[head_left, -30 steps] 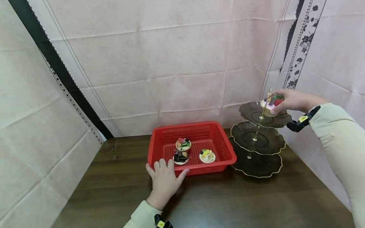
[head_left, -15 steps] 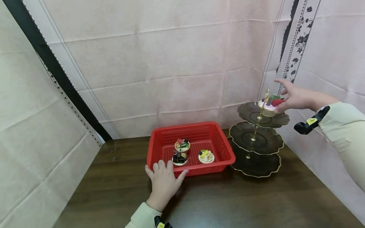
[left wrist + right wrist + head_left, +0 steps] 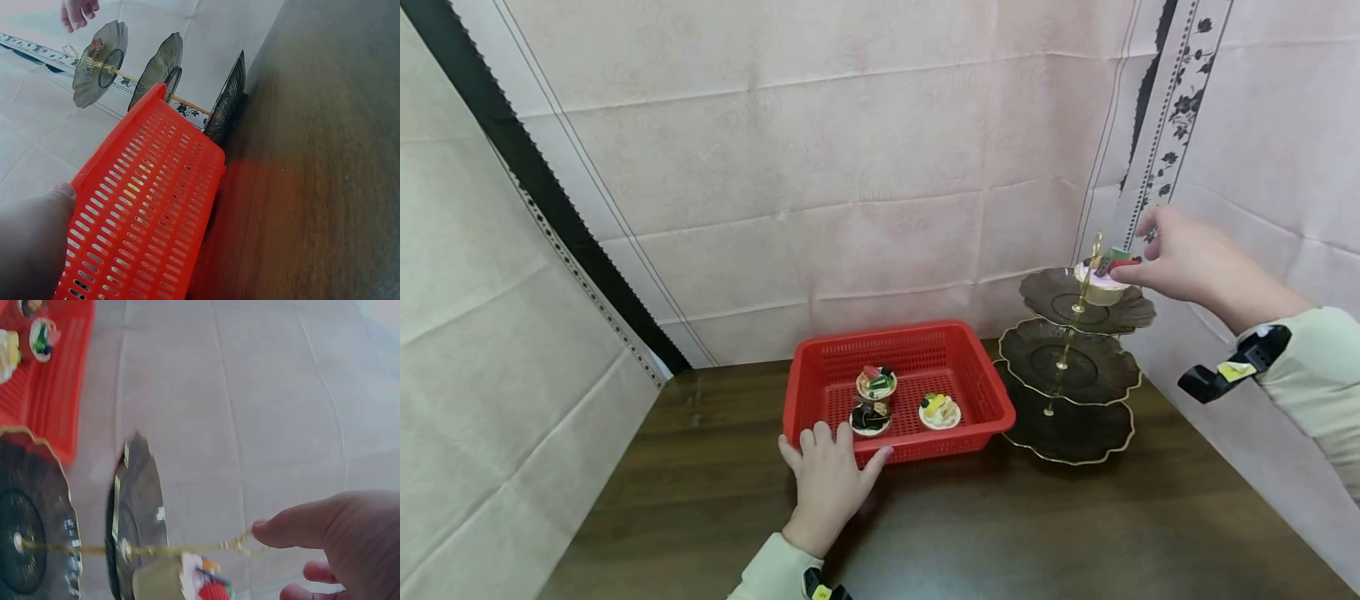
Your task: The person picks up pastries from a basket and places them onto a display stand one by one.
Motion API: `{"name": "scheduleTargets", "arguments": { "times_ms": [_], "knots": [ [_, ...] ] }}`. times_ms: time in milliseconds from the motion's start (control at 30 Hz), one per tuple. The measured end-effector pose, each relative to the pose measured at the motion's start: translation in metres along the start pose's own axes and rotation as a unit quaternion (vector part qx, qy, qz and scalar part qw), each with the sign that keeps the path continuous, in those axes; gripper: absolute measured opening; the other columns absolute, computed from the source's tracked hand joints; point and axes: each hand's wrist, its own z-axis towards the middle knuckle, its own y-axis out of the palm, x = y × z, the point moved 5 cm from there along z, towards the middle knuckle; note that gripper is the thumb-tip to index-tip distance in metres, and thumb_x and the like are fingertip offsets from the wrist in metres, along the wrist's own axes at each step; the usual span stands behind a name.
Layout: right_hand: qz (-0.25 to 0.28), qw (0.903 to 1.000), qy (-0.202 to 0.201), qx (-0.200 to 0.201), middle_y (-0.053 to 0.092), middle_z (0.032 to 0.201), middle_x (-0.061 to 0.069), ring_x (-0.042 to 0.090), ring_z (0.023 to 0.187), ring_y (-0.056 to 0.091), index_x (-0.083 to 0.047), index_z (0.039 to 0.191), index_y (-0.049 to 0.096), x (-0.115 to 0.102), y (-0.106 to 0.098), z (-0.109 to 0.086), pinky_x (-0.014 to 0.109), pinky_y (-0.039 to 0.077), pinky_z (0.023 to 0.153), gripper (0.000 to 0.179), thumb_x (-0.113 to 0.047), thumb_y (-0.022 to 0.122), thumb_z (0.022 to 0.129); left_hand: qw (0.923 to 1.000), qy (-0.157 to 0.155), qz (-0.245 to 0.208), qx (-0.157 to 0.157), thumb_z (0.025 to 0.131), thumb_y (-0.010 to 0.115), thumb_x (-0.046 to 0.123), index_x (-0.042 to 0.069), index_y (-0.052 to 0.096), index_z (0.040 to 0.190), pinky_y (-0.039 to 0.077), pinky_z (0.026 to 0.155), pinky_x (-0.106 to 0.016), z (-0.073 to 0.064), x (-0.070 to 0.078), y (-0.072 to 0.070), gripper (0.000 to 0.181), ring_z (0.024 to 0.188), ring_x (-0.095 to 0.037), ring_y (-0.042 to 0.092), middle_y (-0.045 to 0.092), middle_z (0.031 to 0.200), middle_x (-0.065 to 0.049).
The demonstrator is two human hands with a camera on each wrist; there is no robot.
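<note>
On the top tier (image 3: 1049,293) of a three-tier cake stand sits a cupcake (image 3: 1102,291) with pale cream, a red strawberry and something green on it. Just right of it hovers my right hand (image 3: 1213,267), holding nothing. The right wrist view shows the thumb and fingers apart from the cupcake (image 3: 162,584). My left hand (image 3: 827,492) rests its spread fingers over the near rim of a red plastic basket (image 3: 917,450). Its thumb (image 3: 62,192) touches the rim. Inside the basket are a fruit cupcake (image 3: 876,382), a dark-topped cupcake (image 3: 870,419) and a yellow-topped cupcake (image 3: 939,412).
The stand's middle tier (image 3: 1101,367) and bottom tier (image 3: 1067,437) have wavy gold edges. A gold handle (image 3: 1097,247) rises through the top tier. Everything stands on a brown wooden table (image 3: 970,525), with pale cloth walls (image 3: 865,150) behind and at both sides.
My right hand has let go of the strawberry cupcake on the top tier and drawn back to the right. The left hand stays at the basket's rim.
</note>
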Motion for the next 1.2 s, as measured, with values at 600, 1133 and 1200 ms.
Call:
{"name": "scheduleTargets", "arguments": {
  "times_ms": [600,1133,1200],
  "knots": [
    [0.063,0.9939,-0.087,0.026,0.067,0.093,0.009,0.024,0.081,0.061,-0.008,0.108,0.062,-0.088,0.065,-0.005,0.039,0.045,0.069,0.03,-0.033,0.069,0.093,1.0,0.002,-0.002,-0.003,0.085,0.056,0.077,0.005,0.064,0.112,0.016,0.101,-0.078,0.001,0.0,-0.001,0.077,0.1,-0.042,0.051,0.057,0.1,-0.02],
    [0.152,0.9835,-0.094,-0.029,0.067,0.098,0.012,0.028,0.09,0.063,-0.008,0.105,0.061,-0.128,0.149,0.037,0.042,0.05,0.077,0.025,-0.027,0.071,0.093,1.0,0.004,0.003,0.005,0.084,0.056,0.077,0.006,0.064,0.109,0.017,0.1,-0.078,0.001,-0.001,0.0,0.076,0.099,-0.04,0.051,0.057,0.098,-0.019],
    [0.167,0.9813,-0.09,-0.034,0.065,0.099,0.012,0.028,0.092,0.062,-0.008,0.105,0.061,-0.131,0.159,0.043,0.042,0.05,0.079,0.026,-0.027,0.072,0.092,1.0,0.006,0.003,0.007,0.084,0.056,0.077,0.006,0.064,0.109,0.018,0.1,-0.079,0.001,0.0,0.0,0.076,0.099,-0.04,0.051,0.057,0.098,-0.019]
  ]
}}
